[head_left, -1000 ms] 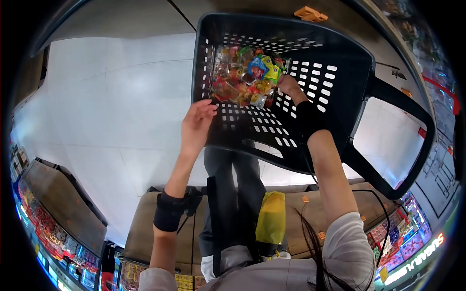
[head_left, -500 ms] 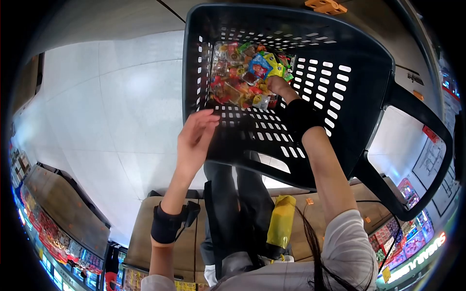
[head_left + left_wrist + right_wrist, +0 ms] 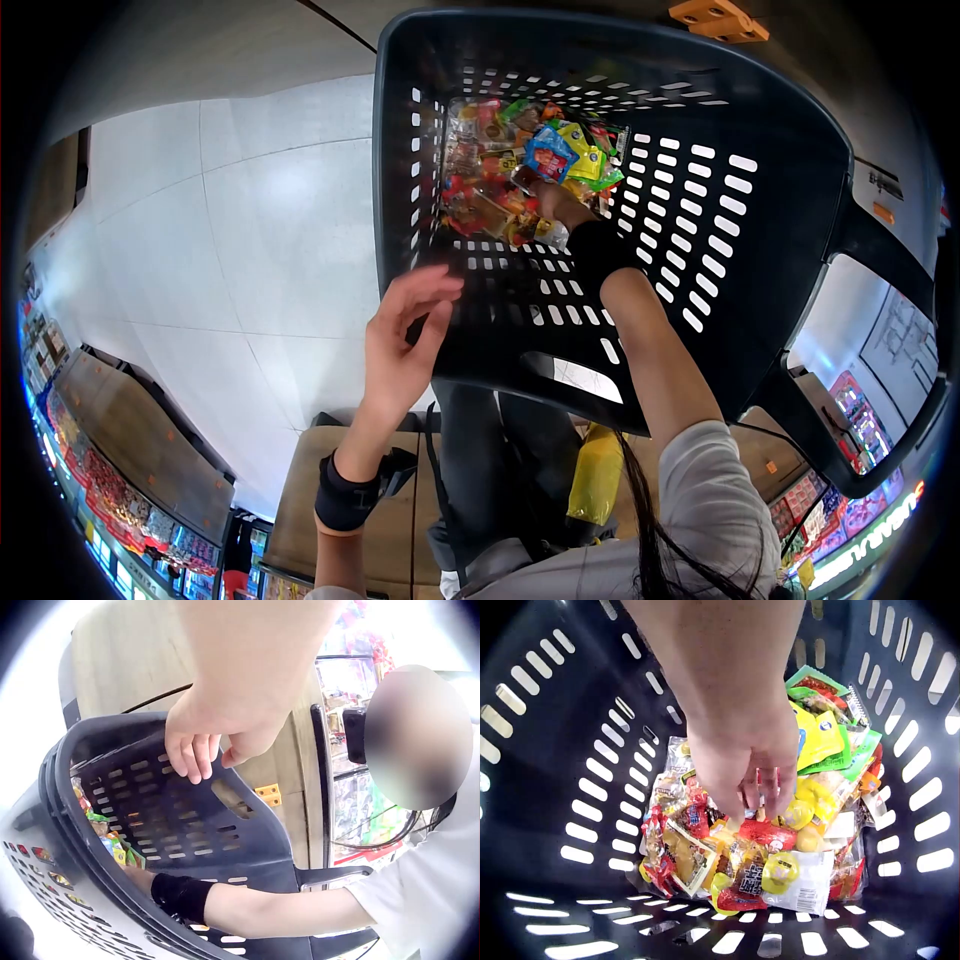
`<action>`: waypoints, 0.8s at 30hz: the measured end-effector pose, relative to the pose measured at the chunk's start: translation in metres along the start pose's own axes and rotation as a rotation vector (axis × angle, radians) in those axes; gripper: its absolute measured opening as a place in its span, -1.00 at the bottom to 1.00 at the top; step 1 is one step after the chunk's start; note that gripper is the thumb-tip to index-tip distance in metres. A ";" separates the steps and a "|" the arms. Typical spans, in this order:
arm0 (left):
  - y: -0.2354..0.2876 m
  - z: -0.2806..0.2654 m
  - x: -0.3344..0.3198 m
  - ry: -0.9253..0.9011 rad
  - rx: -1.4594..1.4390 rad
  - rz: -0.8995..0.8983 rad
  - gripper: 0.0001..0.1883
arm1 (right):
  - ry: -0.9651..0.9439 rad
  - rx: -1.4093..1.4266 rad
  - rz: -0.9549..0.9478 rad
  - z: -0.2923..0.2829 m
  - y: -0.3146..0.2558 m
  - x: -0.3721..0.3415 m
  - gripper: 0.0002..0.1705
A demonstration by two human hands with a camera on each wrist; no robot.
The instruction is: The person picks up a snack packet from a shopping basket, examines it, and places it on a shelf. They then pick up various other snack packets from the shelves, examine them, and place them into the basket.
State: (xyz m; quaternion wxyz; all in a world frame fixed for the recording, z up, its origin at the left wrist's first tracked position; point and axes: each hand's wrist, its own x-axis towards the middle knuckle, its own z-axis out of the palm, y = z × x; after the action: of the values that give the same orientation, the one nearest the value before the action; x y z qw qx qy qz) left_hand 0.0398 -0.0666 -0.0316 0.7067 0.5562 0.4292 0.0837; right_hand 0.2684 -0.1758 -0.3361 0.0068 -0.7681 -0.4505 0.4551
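Deep inside a black plastic basket (image 3: pixel 790 130), my right hand (image 3: pixel 553 203) reaches into a pile of small wrapped snack packets (image 3: pixel 490 215). In the right wrist view its fingers bend downward, with the tips right at a red packet (image 3: pixel 769 834); I cannot tell whether they pinch it. A blue packet (image 3: pixel 550 153) and a yellow packet (image 3: pixel 583 150) lie just beyond this hand in the head view. My left hand (image 3: pixel 400 335) hovers at the basket's near side with loosely bent fingers and nothing in them. The left wrist view shows that hand (image 3: pixel 214 735) over the rim.
The basket's large handle (image 3: pixel 900 240) extends to the right. A wooden bench (image 3: pixel 345 500) is below, with a yellow pouch (image 3: pixel 595 475) by the legs. Pale floor (image 3: pixel 260 250) spreads to the left. An orange block-like piece (image 3: pixel 718 20) lies beyond the basket.
My right hand has moved left across the pile, from beside the yellow packet to below the blue one. The left hand stays near the rim. The basket appears larger in the head view.
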 end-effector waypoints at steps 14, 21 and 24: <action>-0.003 0.000 -0.001 0.019 0.027 -0.022 -0.73 | -0.057 -0.163 0.126 0.020 0.008 0.009 -0.69; -0.005 0.003 0.004 0.031 0.028 -0.007 -0.72 | -0.211 -0.323 0.038 0.025 0.009 0.000 -0.72; 0.002 0.004 0.002 0.041 0.053 0.003 -0.72 | -0.227 -0.311 0.033 0.024 0.006 -0.001 -0.73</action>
State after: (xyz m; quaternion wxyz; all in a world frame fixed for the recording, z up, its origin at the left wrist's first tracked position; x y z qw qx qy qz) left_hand 0.0444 -0.0674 -0.0311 0.6825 0.5735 0.4449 0.0850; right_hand 0.2558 -0.1895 -0.3523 -0.1703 -0.7110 -0.5004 0.4637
